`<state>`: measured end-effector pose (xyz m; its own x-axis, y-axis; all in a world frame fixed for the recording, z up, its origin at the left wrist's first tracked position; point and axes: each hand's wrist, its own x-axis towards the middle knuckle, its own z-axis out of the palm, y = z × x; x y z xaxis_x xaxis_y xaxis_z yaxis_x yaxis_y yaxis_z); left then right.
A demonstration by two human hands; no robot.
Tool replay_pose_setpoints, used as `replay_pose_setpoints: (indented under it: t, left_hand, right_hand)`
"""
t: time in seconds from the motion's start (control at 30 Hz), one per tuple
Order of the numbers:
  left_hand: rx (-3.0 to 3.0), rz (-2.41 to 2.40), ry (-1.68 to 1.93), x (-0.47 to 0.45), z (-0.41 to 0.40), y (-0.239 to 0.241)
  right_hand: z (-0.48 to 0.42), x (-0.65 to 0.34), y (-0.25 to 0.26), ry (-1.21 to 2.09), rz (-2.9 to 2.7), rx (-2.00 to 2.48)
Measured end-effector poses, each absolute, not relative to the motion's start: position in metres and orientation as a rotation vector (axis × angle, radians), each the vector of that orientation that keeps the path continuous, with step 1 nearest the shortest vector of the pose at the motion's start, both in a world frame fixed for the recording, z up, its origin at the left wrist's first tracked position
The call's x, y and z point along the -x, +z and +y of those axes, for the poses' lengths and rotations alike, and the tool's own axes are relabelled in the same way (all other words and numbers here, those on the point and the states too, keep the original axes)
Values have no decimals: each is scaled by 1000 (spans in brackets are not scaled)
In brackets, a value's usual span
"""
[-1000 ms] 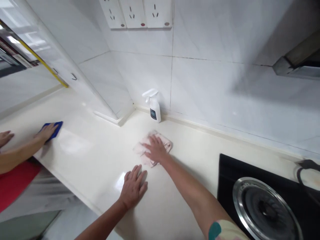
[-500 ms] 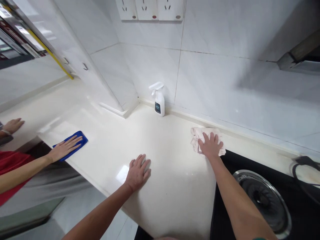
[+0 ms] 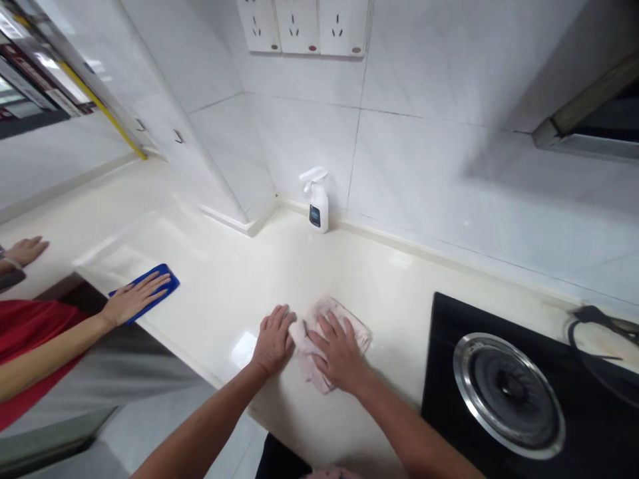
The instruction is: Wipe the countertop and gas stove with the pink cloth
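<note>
So we're holding the pink cloth (image 3: 327,308) down under our right hand (image 3: 339,356), and it's sitting on the near, middle part of the pale table (image 3: 214,286), left of the black stove (image 3: 443,392). The grip isn't pinching anything: the fingers are lying spread across the top, probably because that's pressing more of the cloth flat than a fist would. Its left edge is bunching up just beside our left hand (image 3: 273,339); we can't tell if they're touching. That hand is resting palm down, fingers a bit apart, holding nothing, and we're guessing it's propping us up.

The white spray bottle (image 3: 321,207) is standing upright on the far side near the wall (image 3: 414,166), which is likely keeping it from getting knocked. Over left, a co-worker's hand (image 3: 137,297) is pressing a blue cloth (image 3: 173,283) flat by the edge.
</note>
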<state>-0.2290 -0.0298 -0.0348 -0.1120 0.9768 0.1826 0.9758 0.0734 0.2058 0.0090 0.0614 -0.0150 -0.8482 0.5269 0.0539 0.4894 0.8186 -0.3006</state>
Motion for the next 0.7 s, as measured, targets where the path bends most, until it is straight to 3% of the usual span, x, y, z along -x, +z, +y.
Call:
replay_pose_setpoints:
  t: [0.07,0.23,0.33,0.47,0.7]
  left_hand:
    - [-2092,2300,413,229,-29,-35]
    - [-2084,2320,376,230,-26,-34]
    - [-2088,2304,367,231,-25,-34]
    - [-2068,2289,370,230,-22,-33]
    - [-2004,2256,401,228,-18,-28]
  right_hand:
    - [89,-31,-17,441,-2874,928]
    - [217,-88,-5,409,-2596,1940]
    - [251,-111,0,363,-2418,2141]
    - [214,-106,-3,272,-2325,2152]
    - [58,-91,-9,153,-2202,2165]
